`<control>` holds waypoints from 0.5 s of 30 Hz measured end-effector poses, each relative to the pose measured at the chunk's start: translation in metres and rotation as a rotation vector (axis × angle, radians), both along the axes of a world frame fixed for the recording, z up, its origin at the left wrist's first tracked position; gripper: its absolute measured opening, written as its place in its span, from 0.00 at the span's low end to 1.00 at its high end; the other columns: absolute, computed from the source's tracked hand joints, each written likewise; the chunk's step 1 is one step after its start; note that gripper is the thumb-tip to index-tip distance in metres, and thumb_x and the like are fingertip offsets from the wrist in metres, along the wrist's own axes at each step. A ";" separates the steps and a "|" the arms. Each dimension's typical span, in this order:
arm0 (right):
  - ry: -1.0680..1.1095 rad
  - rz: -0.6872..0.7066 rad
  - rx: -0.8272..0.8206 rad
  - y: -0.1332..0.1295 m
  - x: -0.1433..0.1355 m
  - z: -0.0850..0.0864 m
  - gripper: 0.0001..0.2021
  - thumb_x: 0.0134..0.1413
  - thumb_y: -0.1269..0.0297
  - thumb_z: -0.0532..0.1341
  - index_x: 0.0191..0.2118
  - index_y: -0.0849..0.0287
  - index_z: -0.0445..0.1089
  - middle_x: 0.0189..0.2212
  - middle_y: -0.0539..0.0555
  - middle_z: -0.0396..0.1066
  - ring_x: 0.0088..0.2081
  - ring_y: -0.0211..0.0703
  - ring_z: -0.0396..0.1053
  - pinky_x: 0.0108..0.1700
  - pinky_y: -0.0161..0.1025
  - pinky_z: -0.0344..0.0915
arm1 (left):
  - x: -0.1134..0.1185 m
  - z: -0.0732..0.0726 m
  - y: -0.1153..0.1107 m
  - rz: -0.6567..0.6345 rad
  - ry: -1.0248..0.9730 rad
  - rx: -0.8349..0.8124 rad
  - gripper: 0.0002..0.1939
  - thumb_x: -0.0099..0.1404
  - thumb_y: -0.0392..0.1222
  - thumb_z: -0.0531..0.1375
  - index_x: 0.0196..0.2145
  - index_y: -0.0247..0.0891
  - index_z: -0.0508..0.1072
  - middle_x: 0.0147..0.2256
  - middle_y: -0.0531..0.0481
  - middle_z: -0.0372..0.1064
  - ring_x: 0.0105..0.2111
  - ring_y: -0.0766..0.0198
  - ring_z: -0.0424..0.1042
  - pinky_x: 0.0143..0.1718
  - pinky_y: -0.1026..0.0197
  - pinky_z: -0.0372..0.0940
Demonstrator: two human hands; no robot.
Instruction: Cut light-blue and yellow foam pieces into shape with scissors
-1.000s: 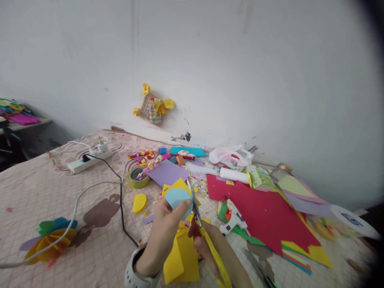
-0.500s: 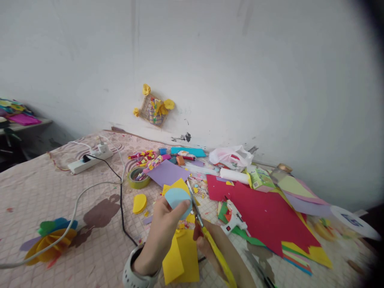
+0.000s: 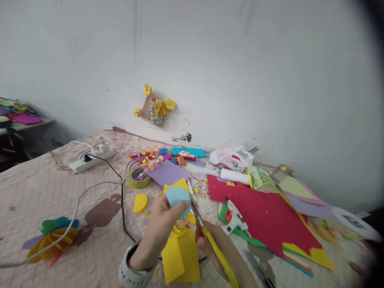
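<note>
Between the thumb and fingers of my left hand point(image 3: 163, 218) is a light blue paper circle point(image 3: 177, 197), held up over the table. A pale watch point(image 3: 135, 268) is on that wrist. My right hand point(image 3: 208, 240) grips yellow-handled scissors point(image 3: 214, 246), whose blades point up and away, right beside the circle's right edge. I cannot tell whether the blades touch the paper. Below the hands lie yellow paper sheets point(image 3: 189, 260), and a yellow rounded piece point(image 3: 140, 203) rests to the left.
A white glue gun point(image 3: 235, 222) lies near red sheets point(image 3: 264, 216) on the right. Purple paper point(image 3: 169, 172), a tape roll point(image 3: 140, 178) and small scraps are behind the hands. Cables run from a power strip point(image 3: 90, 160) past a paper flower point(image 3: 52, 240) on the left.
My left hand and wrist have shifted slightly left and down with the blue circle. The scissors stay beside its right edge, with their blades looking slightly different. The whole view has moved a little.
</note>
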State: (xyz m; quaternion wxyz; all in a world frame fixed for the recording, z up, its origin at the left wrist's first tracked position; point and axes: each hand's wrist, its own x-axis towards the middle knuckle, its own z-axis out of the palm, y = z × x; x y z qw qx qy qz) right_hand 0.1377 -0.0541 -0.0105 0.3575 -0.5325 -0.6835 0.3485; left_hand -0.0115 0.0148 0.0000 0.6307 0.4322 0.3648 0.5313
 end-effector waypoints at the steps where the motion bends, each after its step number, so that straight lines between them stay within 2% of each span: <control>1: 0.004 0.007 -0.004 0.000 0.000 0.000 0.09 0.58 0.56 0.54 0.32 0.53 0.66 0.26 0.50 0.70 0.30 0.46 0.68 0.29 0.35 0.65 | -0.001 0.000 0.001 -0.006 0.004 0.005 0.04 0.51 0.37 0.64 0.26 0.35 0.74 0.23 0.53 0.70 0.25 0.65 0.66 0.30 0.65 0.61; 5: -0.008 0.011 0.001 0.002 0.001 -0.001 0.10 0.58 0.56 0.54 0.34 0.54 0.67 0.29 0.51 0.72 0.31 0.46 0.69 0.30 0.35 0.65 | -0.003 0.001 0.002 -0.004 0.037 0.013 0.04 0.50 0.37 0.64 0.25 0.34 0.74 0.23 0.52 0.71 0.24 0.65 0.65 0.29 0.65 0.60; 11: -0.035 -0.009 -0.015 0.002 0.000 0.000 0.13 0.57 0.54 0.53 0.31 0.56 0.66 0.27 0.52 0.70 0.29 0.45 0.67 0.29 0.36 0.65 | -0.004 0.001 0.003 0.011 0.025 0.010 0.04 0.49 0.36 0.64 0.26 0.35 0.74 0.24 0.52 0.72 0.24 0.65 0.66 0.28 0.65 0.60; 15: 0.013 -0.007 -0.058 0.000 -0.001 0.002 0.14 0.57 0.50 0.53 0.35 0.54 0.68 0.32 0.54 0.72 0.35 0.48 0.68 0.31 0.36 0.67 | -0.004 0.001 0.003 0.020 0.038 0.015 0.04 0.48 0.36 0.64 0.24 0.35 0.74 0.23 0.52 0.71 0.23 0.66 0.65 0.27 0.65 0.60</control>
